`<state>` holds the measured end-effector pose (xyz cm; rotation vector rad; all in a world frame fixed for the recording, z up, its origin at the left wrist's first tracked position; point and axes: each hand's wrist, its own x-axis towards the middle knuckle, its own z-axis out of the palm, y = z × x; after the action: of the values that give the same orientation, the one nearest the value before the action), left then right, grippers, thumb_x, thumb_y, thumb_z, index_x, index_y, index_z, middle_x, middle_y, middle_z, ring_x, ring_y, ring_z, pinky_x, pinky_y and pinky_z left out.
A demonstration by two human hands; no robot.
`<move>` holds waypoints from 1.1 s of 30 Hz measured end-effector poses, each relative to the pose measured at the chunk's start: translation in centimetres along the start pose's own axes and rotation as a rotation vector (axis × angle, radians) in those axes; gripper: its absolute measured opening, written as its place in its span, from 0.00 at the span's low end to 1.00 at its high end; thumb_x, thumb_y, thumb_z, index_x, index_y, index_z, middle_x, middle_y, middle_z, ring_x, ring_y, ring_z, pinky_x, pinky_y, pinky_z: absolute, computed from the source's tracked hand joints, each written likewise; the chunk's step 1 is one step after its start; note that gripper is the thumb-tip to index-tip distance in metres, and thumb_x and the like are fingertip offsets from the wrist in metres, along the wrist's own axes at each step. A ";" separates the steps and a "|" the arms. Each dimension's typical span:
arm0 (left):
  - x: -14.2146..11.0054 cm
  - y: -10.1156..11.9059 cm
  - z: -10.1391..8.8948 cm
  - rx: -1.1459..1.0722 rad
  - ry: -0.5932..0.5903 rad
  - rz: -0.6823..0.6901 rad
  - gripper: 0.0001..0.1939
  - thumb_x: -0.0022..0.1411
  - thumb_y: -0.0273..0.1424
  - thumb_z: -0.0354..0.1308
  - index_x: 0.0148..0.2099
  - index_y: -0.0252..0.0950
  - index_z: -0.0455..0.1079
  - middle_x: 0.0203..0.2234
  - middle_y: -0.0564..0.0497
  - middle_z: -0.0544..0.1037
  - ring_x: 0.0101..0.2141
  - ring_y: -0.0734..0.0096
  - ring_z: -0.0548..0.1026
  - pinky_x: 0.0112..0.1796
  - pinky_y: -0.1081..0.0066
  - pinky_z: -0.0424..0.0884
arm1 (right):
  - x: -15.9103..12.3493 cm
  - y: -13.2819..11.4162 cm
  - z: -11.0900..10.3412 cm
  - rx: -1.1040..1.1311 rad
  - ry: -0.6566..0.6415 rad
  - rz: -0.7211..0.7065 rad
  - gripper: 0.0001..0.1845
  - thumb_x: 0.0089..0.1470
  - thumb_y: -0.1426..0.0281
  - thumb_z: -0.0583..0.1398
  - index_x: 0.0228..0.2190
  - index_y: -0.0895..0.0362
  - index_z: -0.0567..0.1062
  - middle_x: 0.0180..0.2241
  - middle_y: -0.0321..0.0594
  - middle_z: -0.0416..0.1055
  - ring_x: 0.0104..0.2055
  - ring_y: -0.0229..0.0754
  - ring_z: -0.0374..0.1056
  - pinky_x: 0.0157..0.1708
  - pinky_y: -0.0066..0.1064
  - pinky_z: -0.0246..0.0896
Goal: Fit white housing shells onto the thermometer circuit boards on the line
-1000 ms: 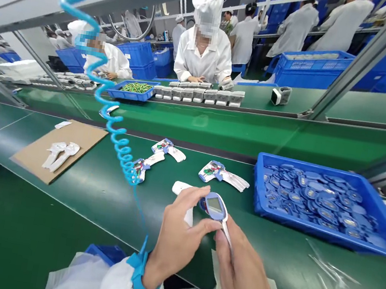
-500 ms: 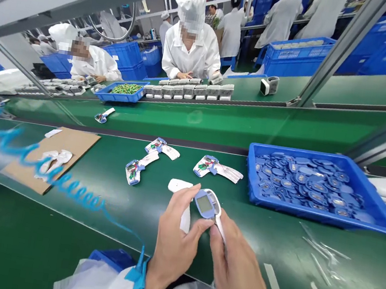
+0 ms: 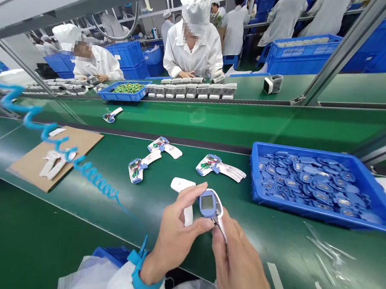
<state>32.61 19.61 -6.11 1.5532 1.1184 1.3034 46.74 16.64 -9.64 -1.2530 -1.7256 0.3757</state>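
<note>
Your left hand point(image 3: 175, 229) grips the blue display unit point(image 3: 207, 205) between thumb and fingers, screen up, apparently to steady it, while your right hand point(image 3: 241, 279) pinches a white strip point(image 3: 221, 228) at its edge. You hold both over the desk point(image 3: 272, 245), just left of the blue tray point(image 3: 305, 151).

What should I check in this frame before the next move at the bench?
Left hand grips the blue display module: ok.
Right hand pinches the white strip at the module's edge: ok.
Module screen showing a reading: cannot tell.
Blue wrist strap on the left wrist: ok.
Coiled blue cord fastened at its far end: cannot tell, that end is out of view.
Blue tray of round blue parts stands apart from both hands: ok.
</note>
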 end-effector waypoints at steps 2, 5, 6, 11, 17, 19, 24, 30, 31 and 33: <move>-0.1 -0.2 0.1 -0.039 0.017 -0.023 0.30 0.62 0.35 0.70 0.65 0.41 0.72 0.62 0.43 0.73 0.63 0.49 0.69 0.64 0.51 0.65 | -0.1 0.3 0.1 0.011 -0.002 0.023 0.23 0.73 0.66 0.45 0.64 0.56 0.64 0.41 0.45 0.75 0.41 0.43 0.77 0.30 0.31 0.72; -0.3 -0.3 0.1 -0.017 0.029 -0.035 0.30 0.62 0.36 0.70 0.65 0.43 0.71 0.63 0.44 0.72 0.64 0.51 0.69 0.65 0.52 0.65 | -0.3 0.9 0.2 0.025 -0.035 -0.001 0.24 0.72 0.67 0.47 0.65 0.52 0.62 0.44 0.45 0.76 0.45 0.44 0.77 0.33 0.31 0.73; -0.4 -0.3 0.1 -0.008 0.024 -0.036 0.30 0.62 0.36 0.70 0.66 0.44 0.71 0.64 0.44 0.72 0.64 0.51 0.69 0.65 0.52 0.65 | -0.3 1.1 0.3 0.034 -0.051 -0.016 0.24 0.72 0.68 0.48 0.66 0.51 0.61 0.45 0.45 0.76 0.46 0.43 0.77 0.34 0.30 0.74; -0.7 -0.3 0.0 0.030 0.032 -0.007 0.28 0.65 0.39 0.67 0.65 0.44 0.71 0.63 0.44 0.72 0.63 0.52 0.69 0.64 0.53 0.66 | -0.6 1.1 0.5 0.035 -0.051 0.019 0.25 0.73 0.67 0.47 0.67 0.53 0.59 0.48 0.46 0.76 0.43 0.41 0.77 0.34 0.29 0.74; -1.2 -0.1 0.6 0.352 0.105 0.121 0.24 0.70 0.31 0.61 0.66 0.44 0.69 0.64 0.46 0.71 0.64 0.58 0.67 0.63 0.58 0.66 | -0.3 0.0 0.8 -0.127 0.078 -0.047 0.22 0.73 0.66 0.46 0.62 0.59 0.64 0.37 0.44 0.75 0.30 0.40 0.74 0.23 0.29 0.68; -1.1 0.0 0.5 0.352 0.081 0.085 0.24 0.69 0.30 0.61 0.65 0.45 0.69 0.63 0.48 0.72 0.64 0.59 0.68 0.63 0.59 0.66 | -0.3 -0.4 0.9 -0.197 0.112 -0.034 0.23 0.73 0.65 0.45 0.60 0.61 0.67 0.32 0.41 0.72 0.26 0.40 0.71 0.19 0.29 0.64; 0.4 0.0 -0.1 0.217 0.045 0.084 0.21 0.59 0.26 0.69 0.55 0.43 0.77 0.59 0.49 0.77 0.60 0.59 0.72 0.60 0.61 0.69 | -0.3 -0.7 -0.4 -0.035 0.042 -0.021 0.23 0.72 0.62 0.47 0.57 0.60 0.71 0.33 0.45 0.74 0.31 0.44 0.75 0.26 0.32 0.69; 2.6 1.6 0.9 0.224 -0.202 -0.097 0.24 0.53 0.33 0.74 0.51 0.38 0.74 0.42 0.50 0.82 0.41 0.64 0.78 0.44 0.67 0.73 | 0.1 1.5 -4.6 0.639 -0.429 0.470 0.27 0.69 0.48 0.49 0.36 0.54 0.75 0.22 0.32 0.64 0.20 0.35 0.58 0.21 0.28 0.57; 2.8 1.9 1.2 0.237 -0.279 -0.116 0.23 0.55 0.34 0.73 0.52 0.38 0.74 0.41 0.50 0.82 0.41 0.64 0.78 0.43 0.68 0.72 | -0.1 1.9 -5.2 0.689 -0.429 0.514 0.27 0.68 0.47 0.50 0.34 0.55 0.74 0.23 0.33 0.65 0.20 0.34 0.57 0.21 0.27 0.57; 3.1 2.0 1.7 0.191 -0.425 -0.144 0.18 0.62 0.37 0.68 0.52 0.38 0.75 0.42 0.48 0.81 0.42 0.63 0.77 0.43 0.68 0.72 | -0.7 2.6 -6.0 0.722 -0.423 0.554 0.28 0.66 0.45 0.52 0.32 0.55 0.75 0.26 0.35 0.69 0.19 0.33 0.58 0.21 0.28 0.59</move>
<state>34.81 21.96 -3.61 1.7492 1.0755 0.7397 53.16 15.55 -8.73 -1.1147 -1.3221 1.5299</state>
